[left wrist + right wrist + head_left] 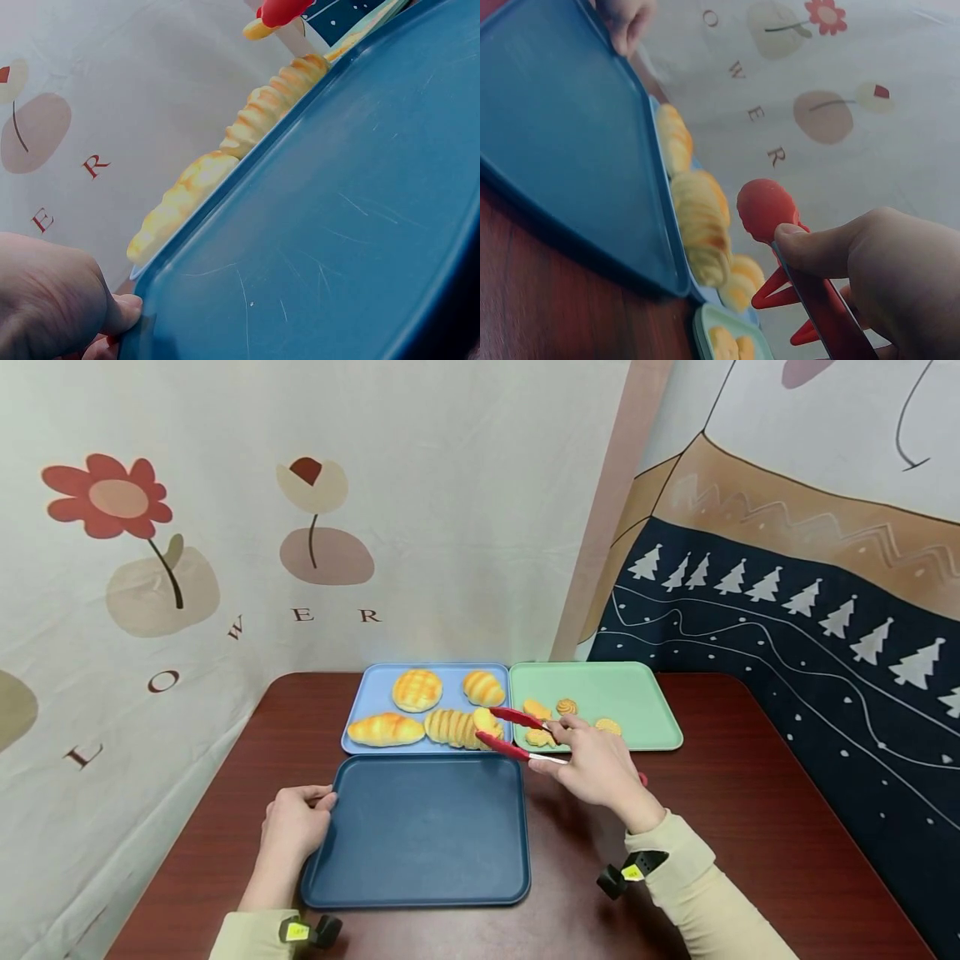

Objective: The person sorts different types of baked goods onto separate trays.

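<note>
My left hand [291,823] pinches the upper left rim of a dark blue tray [427,831], thumb and fingers at its edge. My right hand [596,766] grips red-tipped tongs [516,717] above the seam between two farther trays. Between the tong tips is a small yellow piece [487,722], seen below a red tip in the left wrist view; its exact kind is unclear. Just under the tips lies a long ridged bread [448,727] on the light blue tray [357,708]. In the right wrist view, the red tip [765,210] hides the yellow piece.
The light blue tray also bears a round bread [417,690], a smooth long bread [386,730] and a small ridged roll [483,688]. Several small cookies, including a swirl cookie [567,707], lie on the green tray [648,706]. A patterned curtain [465,527] hangs behind the brown table [720,793].
</note>
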